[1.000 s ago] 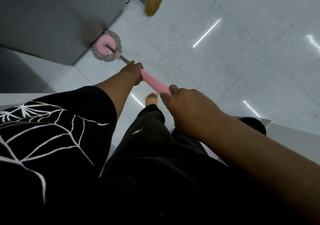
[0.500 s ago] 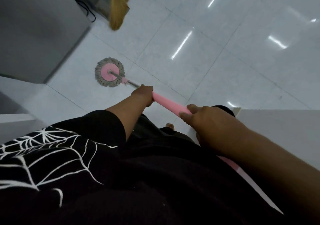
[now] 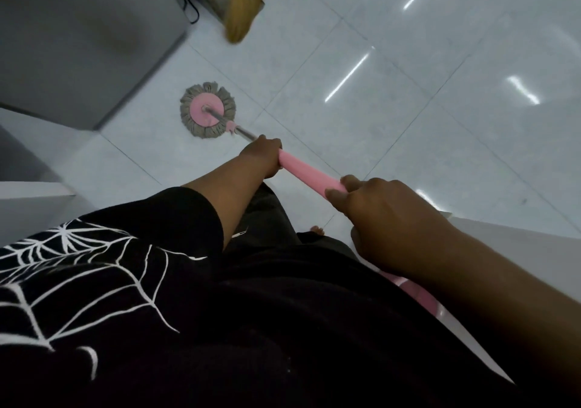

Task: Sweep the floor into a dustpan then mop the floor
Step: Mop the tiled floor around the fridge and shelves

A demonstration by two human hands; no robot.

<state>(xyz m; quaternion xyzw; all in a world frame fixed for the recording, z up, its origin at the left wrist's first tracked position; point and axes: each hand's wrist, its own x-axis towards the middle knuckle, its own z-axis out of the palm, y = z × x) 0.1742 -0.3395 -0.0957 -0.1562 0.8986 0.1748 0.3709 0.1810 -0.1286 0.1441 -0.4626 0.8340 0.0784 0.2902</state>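
Pink was the colour that jumped out, since the mop handle (image 3: 309, 173) had a pink grip running diagonally from the lower right up toward the middle of the shot. The left hand (image 3: 262, 157) was wrapped around the far end of that grip, right where it met the bare metal shaft, and the right hand (image 3: 388, 220) was clenched around it closer to the body, knuckles up, thumb and fingers curled over the top. So both hands were firmly grasping the mop, with a stretch of pink grip showing between them. The mop head (image 3: 207, 114), a round pink disc with a fringe of greyish strands, sat flat on the floor (image 3: 393, 99), which was pale glossy tile with streaks of ceiling light reflected in it. It was near the corner of a grey cabinet (image 3: 81, 39) at upper left, but apart from it. A broom (image 3: 243, 8) with straw-coloured bristles and a bit of green at the top stood at the top edge, well beyond the mop head, and some dark cables (image 3: 185, 5) hung beside the cabinet. The person wore a black top with a white spiderweb print (image 3: 81, 269) and dark trousers, and bare toes (image 3: 317, 230) peeked out on the tile below the handle. Things were a bit blurry up top, so I couldn't tell what the broom was leaning against.
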